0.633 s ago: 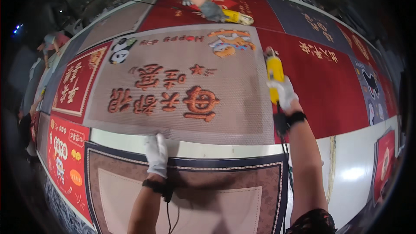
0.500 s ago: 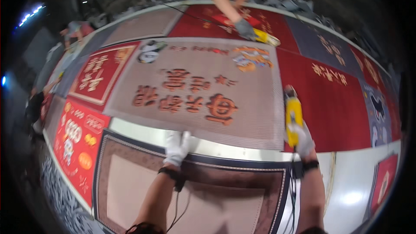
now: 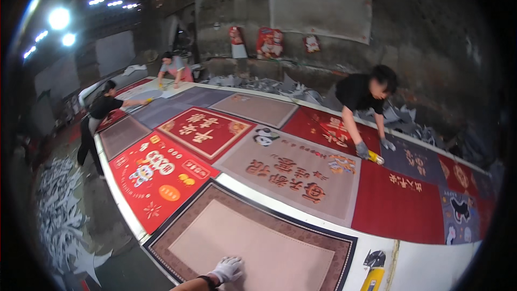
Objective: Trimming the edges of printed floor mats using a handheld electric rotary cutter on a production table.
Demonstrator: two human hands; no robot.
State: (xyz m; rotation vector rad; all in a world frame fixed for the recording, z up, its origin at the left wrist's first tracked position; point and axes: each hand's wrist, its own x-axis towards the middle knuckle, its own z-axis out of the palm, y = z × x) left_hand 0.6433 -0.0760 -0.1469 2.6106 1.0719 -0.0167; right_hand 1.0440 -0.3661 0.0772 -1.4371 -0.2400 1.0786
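White-gloved left hand (image 3: 227, 270) is laid open on a beige brown-bordered mat (image 3: 258, 240) — which could be nicked if the yellow dark-headed cutter (image 3: 372, 278), lower right, slips; right hand's grip unseen.

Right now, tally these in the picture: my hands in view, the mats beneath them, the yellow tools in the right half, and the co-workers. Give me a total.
Left hand: 1
Dark-bordered mat beneath it: 1
Yellow tools: 2
Co-workers: 3
Total: 7
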